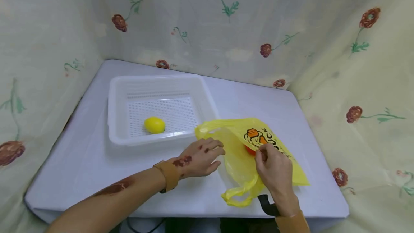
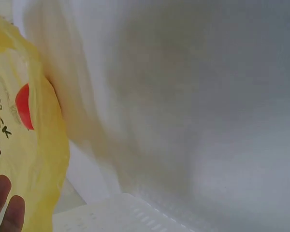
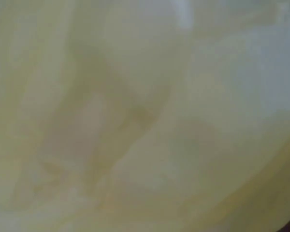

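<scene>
A yellow plastic bag (image 1: 291, 168) with a printed cartoon duck lies on the table, its mouth towards the left. My right hand (image 1: 275, 168) pinches the upper edge of that mouth between thumb and curled fingers. Just left of the opening is my left hand (image 1: 202, 157), its fingers relaxed, extended and holding nothing. Inside the bag shows part of a smooth red thing (image 2: 24, 107), mostly hidden by the plastic. Blurred translucent yellow plastic (image 3: 135, 121) fills the right wrist view.
A white plastic basket (image 1: 116, 118) with a perforated bottom stands behind the left hand, and a yellow lemon (image 1: 154, 125) lies in it. White cloth covers the table (image 1: 81, 175). Flower-patterned curtains (image 1: 194, 21) enclose the back and both sides.
</scene>
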`<state>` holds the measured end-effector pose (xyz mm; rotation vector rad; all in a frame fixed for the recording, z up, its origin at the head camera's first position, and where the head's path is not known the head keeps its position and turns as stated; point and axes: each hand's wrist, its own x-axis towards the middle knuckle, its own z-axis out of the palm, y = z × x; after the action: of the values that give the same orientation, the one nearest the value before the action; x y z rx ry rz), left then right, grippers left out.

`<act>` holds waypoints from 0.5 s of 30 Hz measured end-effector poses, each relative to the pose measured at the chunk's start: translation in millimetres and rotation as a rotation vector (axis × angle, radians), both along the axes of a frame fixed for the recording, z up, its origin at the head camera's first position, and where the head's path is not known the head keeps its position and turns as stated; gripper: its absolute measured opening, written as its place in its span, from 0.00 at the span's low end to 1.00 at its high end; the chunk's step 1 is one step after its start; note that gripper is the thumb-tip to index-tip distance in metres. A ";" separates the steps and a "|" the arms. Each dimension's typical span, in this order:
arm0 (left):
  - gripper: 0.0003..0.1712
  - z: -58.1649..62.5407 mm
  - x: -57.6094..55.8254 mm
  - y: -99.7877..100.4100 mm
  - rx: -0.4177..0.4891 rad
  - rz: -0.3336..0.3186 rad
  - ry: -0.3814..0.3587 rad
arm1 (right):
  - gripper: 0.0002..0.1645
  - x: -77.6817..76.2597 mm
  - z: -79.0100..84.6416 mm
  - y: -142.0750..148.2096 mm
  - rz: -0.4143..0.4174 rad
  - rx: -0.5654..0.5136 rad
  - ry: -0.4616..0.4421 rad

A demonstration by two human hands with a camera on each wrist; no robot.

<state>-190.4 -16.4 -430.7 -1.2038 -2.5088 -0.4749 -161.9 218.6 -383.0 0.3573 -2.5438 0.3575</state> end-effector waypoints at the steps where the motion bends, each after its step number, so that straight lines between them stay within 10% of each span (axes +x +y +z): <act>1: 0.15 -0.1 0.6 -2.5 0.009 0.002 -0.004 | 0.04 -0.4 -0.6 0.1 0.005 -0.001 0.002; 15: 0.15 0.6 3.3 -19.5 0.053 0.007 -0.032 | 0.03 1.5 -5.2 13.6 0.009 0.024 0.001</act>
<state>-187.1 -35.9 -430.1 -1.1763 -2.5093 -0.5596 -160.4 232.2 -388.2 0.3787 -2.5485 0.3301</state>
